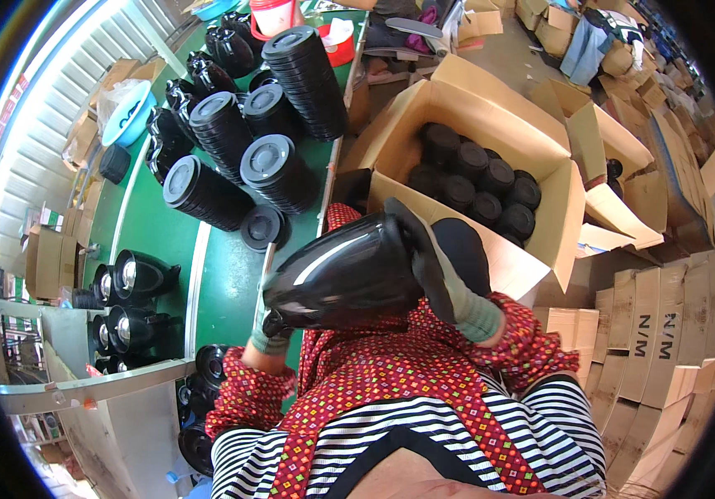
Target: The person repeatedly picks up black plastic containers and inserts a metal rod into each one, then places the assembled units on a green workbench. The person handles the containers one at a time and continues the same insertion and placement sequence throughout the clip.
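Note:
A glossy black jug-shaped shell (345,274) lies sideways in front of my chest, held between both hands. My right hand (445,279), in a grey-green glove with a dark palm, grips its wide end at the right. At the narrower end on the left, my gloved left hand (268,337) holds the shell, its fingers mostly hidden behind it. Just beyond the shell, a single black round disc (263,227) lies on the green bench (229,279). Stacks of the same ribbed discs (268,160) stand farther off.
An open cardboard box (553,212) at the right holds several black round-ended pieces. More glossy black jugs (137,279) stand at the left of the bench, near a metal rail (96,387). Stacked flat cartons (653,333) fill the right side. A blue basin (129,114) sits far left.

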Demonstrator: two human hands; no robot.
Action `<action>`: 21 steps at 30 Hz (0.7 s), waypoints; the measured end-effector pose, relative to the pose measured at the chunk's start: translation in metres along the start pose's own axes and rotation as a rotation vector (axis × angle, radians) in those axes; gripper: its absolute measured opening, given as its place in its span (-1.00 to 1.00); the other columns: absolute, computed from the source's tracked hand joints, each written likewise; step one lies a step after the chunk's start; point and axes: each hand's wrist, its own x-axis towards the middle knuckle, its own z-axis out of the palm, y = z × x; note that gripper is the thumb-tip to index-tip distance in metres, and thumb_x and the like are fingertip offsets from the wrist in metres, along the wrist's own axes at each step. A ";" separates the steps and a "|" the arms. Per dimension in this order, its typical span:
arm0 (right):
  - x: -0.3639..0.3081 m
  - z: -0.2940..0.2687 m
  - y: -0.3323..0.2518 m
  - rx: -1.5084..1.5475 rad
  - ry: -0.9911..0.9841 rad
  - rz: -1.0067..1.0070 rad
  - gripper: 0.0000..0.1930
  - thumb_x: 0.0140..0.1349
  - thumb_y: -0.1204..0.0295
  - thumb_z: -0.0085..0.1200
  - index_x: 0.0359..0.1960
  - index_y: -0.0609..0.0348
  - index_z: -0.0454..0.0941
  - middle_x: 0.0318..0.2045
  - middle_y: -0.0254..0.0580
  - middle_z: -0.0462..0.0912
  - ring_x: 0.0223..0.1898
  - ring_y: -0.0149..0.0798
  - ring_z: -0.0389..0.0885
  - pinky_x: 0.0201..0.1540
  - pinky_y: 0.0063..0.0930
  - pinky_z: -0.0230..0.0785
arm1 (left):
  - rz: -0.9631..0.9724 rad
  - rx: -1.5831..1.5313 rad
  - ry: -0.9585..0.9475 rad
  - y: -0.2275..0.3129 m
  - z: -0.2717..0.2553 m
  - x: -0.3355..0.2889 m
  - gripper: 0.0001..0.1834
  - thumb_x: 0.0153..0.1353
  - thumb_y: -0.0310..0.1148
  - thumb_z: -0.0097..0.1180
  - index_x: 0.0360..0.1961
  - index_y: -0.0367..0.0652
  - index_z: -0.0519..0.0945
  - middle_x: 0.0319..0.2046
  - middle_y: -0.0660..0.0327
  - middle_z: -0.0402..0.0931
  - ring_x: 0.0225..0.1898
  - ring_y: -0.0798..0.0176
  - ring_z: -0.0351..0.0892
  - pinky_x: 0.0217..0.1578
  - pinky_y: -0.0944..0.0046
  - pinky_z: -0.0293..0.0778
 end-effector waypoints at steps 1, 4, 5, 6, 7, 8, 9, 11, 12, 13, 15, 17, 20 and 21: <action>0.004 -0.007 -0.017 -0.215 -0.113 -0.170 -0.09 0.31 -0.10 0.24 0.55 0.14 0.21 0.49 0.16 0.24 0.47 0.13 0.25 0.55 0.00 0.00 | -0.092 -0.357 -0.050 -0.009 0.014 0.000 -0.43 0.53 -0.35 0.09 0.48 -0.23 0.32 0.43 0.02 0.38 0.39 0.08 0.46 0.39 0.03 0.43; 0.021 -0.018 -0.061 -0.604 -0.403 -0.505 -0.01 0.05 -0.14 0.42 0.48 0.05 0.34 0.48 0.29 0.21 0.43 0.38 0.23 0.51 0.25 -0.02 | 0.073 0.265 -0.160 -0.023 0.033 0.006 -0.41 0.54 -0.31 0.09 0.51 -0.17 0.29 0.46 0.03 0.34 0.42 0.05 0.42 0.43 0.02 0.38; 0.027 -0.017 -0.067 -0.691 -0.492 -0.597 0.01 -0.03 -0.14 0.47 0.46 0.02 0.39 0.47 0.33 0.21 0.42 0.46 0.22 0.50 0.33 -0.02 | 0.106 0.358 -0.180 -0.014 0.047 0.004 -0.41 0.53 -0.28 0.09 0.51 -0.16 0.31 0.45 0.03 0.36 0.40 0.05 0.44 0.41 0.03 0.41; 0.029 -0.012 -0.071 -0.641 -0.508 -0.602 -0.03 -0.04 -0.12 0.47 0.42 0.00 0.44 0.46 0.31 0.22 0.42 0.45 0.22 0.48 0.36 0.01 | 0.135 0.450 -0.198 -0.004 0.062 0.002 -0.41 0.53 -0.25 0.10 0.50 -0.14 0.33 0.44 0.03 0.37 0.39 0.06 0.46 0.39 0.05 0.43; 0.031 -0.005 -0.074 -0.592 -0.522 -0.605 -0.07 -0.04 -0.11 0.48 0.39 -0.02 0.48 0.46 0.30 0.24 0.42 0.45 0.22 0.46 0.38 0.04 | 0.143 0.473 -0.211 0.000 0.069 -0.001 -0.42 0.52 -0.26 0.11 0.49 -0.15 0.34 0.42 0.03 0.39 0.37 0.07 0.47 0.38 0.05 0.43; 0.032 0.000 -0.074 -0.541 -0.542 -0.609 -0.11 -0.04 -0.09 0.48 0.36 -0.04 0.52 0.45 0.28 0.25 0.43 0.45 0.22 0.44 0.41 0.06 | 0.144 0.473 -0.203 0.000 0.070 -0.004 -0.42 0.52 -0.27 0.11 0.48 -0.15 0.35 0.40 0.03 0.40 0.36 0.08 0.48 0.37 0.06 0.44; 0.027 0.005 -0.072 -0.533 -0.465 -0.579 -0.18 -0.01 -0.02 0.48 0.32 -0.03 0.54 0.41 0.26 0.30 0.41 0.41 0.28 0.44 0.34 0.11 | 0.127 0.425 -0.178 -0.004 0.066 -0.007 -0.43 0.51 -0.28 0.12 0.47 -0.16 0.36 0.39 0.03 0.42 0.34 0.08 0.49 0.37 0.07 0.44; 0.029 0.009 -0.076 -0.561 -0.369 -0.599 -0.22 0.01 0.04 0.46 0.30 0.02 0.54 0.37 0.24 0.34 0.38 0.38 0.33 0.43 0.28 0.14 | 0.073 0.280 -0.117 -0.021 0.049 -0.011 -0.44 0.49 -0.30 0.13 0.45 -0.17 0.38 0.35 0.03 0.45 0.31 0.09 0.51 0.35 0.09 0.45; 0.028 0.013 -0.075 -0.562 -0.329 -0.605 -0.24 0.03 0.07 0.45 0.29 0.05 0.54 0.36 0.24 0.36 0.36 0.37 0.35 0.43 0.25 0.16 | 0.037 0.195 -0.066 -0.026 0.038 -0.014 -0.45 0.49 -0.31 0.13 0.44 -0.17 0.40 0.34 0.03 0.46 0.29 0.10 0.52 0.35 0.09 0.45; 0.027 0.013 -0.067 -0.499 -0.207 -0.564 -0.29 0.06 0.14 0.41 0.26 0.15 0.53 0.30 0.21 0.43 0.34 0.28 0.41 0.41 0.05 0.23 | 0.006 0.117 -0.015 -0.030 0.027 -0.014 -0.46 0.48 -0.32 0.14 0.43 -0.18 0.41 0.32 0.03 0.48 0.28 0.10 0.53 0.34 0.10 0.45; 0.021 0.013 -0.047 -0.255 0.000 -0.254 -0.41 0.22 0.26 0.27 0.26 0.29 0.51 0.27 0.11 0.48 0.33 0.01 0.45 0.39 -0.18 0.27 | -0.029 0.016 0.072 -0.041 0.015 -0.011 -0.47 0.46 -0.34 0.15 0.41 -0.19 0.43 0.29 0.03 0.51 0.25 0.12 0.55 0.32 0.12 0.46; 0.028 0.000 -0.035 -0.221 0.046 -0.104 -0.48 0.32 0.38 0.12 0.28 0.35 0.48 0.26 0.02 0.53 0.32 -0.14 0.47 0.38 -0.28 0.27 | -0.011 0.041 0.169 -0.053 0.023 -0.015 -0.48 0.45 -0.36 0.16 0.39 -0.20 0.45 0.25 0.03 0.54 0.22 0.13 0.57 0.31 0.14 0.47; 0.058 -0.013 -0.026 -0.254 -0.029 0.157 -0.55 0.51 0.33 0.05 0.31 0.36 0.51 0.20 -0.08 0.63 0.26 -0.29 0.54 0.38 -0.45 0.28 | 0.033 0.206 0.310 -0.087 0.055 -0.016 -0.50 0.43 -0.39 0.18 0.36 -0.21 0.49 0.20 0.02 0.58 0.17 0.15 0.59 0.29 0.16 0.47; 0.066 -0.025 -0.013 -0.210 -0.045 0.149 -0.53 0.51 0.26 0.08 0.30 0.34 0.53 0.17 -0.09 0.65 0.23 -0.31 0.56 0.37 -0.44 0.31 | 0.031 0.267 0.324 -0.096 0.063 -0.014 -0.51 0.42 -0.40 0.18 0.35 -0.22 0.50 0.18 0.02 0.60 0.16 0.15 0.60 0.28 0.17 0.48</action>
